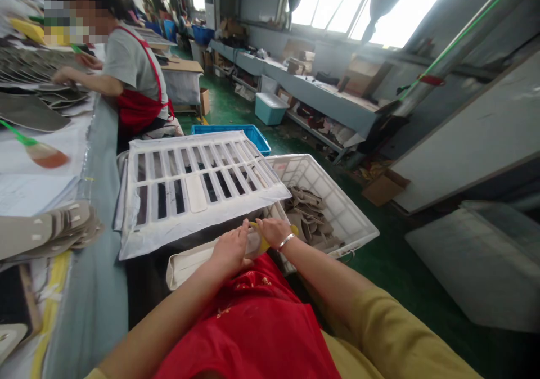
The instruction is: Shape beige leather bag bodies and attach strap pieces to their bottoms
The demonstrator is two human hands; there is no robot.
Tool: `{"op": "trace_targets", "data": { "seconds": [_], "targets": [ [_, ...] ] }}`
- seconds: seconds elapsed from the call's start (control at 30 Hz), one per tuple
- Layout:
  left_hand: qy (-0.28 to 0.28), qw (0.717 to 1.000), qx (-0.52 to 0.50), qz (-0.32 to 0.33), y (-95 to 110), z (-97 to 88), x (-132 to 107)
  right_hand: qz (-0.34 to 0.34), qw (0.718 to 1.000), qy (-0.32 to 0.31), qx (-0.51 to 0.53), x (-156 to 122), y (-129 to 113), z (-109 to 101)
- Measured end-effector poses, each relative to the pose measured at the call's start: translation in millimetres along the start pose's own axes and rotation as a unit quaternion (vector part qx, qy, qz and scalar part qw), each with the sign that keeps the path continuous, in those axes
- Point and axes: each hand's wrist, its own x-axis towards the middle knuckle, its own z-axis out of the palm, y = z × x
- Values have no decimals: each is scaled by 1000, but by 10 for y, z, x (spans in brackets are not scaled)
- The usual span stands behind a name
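My left hand closes round a long pale piece with raised edges, its thumb low and its fingers along the top. The piece's near end reaches out left of my wrist. Close beside it, my right hand, with a silver bracelet at the wrist, is closed on a yellow thing whose kind I cannot make out. Part of the yellow shows again past my wrist. Just beyond both hands lies a white slotted frame, tilted, with a pale strip in one slot.
A white crate holding grey-brown cut pieces stands at right. Behind the frame is a blue bin. On the left table lie stacked pieces and a green-handled tool. A co-worker in a red apron works there.
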Motion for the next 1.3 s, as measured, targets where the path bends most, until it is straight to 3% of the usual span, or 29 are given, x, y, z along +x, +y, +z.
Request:
{"op": "trace_targets", "data": {
  "seconds": [0.1,0.17,0.23,0.33,0.4,0.47,0.6,0.73,0.9,0.93,0.97,1.1,1.2,1.3],
  "targets": [
    [103,992,-55,-39,-263,-225,-375,-33,999,33,-18,143,110,-276],
    [204,965,-113,-120,-552,-320,-686,-28,997,69,-29,264,156,-435],
    [271,913,-203,-226,-822,-319,-979,-35,996,77,-32,388,118,-521],
    [310,796,-406,-324,-1015,-156,-1266,-109,994,23,-19,552,-159,-491],
    [301,714,-543,-323,-1008,0,-1310,-163,986,-15,-8,642,-464,-407],
    [293,656,-618,-319,-955,132,-1258,-212,976,-46,-6,714,-806,-320],
    [313,599,-659,-330,-853,239,-1108,-310,946,-90,-27,827,-1420,-211],
    [294,547,-719,-313,-867,206,-1070,-415,904,-94,-46,949,-1846,-162],
    [307,443,-780,-317,-960,91,-1035,-580,808,-93,-42,1071,-2141,-174],
    [312,441,-773,-334,-967,72,-1030,-606,789,-94,-41,1088,-2173,-180],
    [314,455,-750,-363,-966,58,-1027,-627,772,-92,-39,1104,-2197,-183],
    [293,562,-589,-502,-895,57,-1047,-690,720,-75,-11,1157,-2243,-155],
    [266,619,-510,-535,-823,93,-1076,-723,688,-67,6,1189,-2260,-111],
    [260,645,-462,-550,-764,154,-1097,-750,658,-58,19,1210,-2281,-85]
  ]
}}
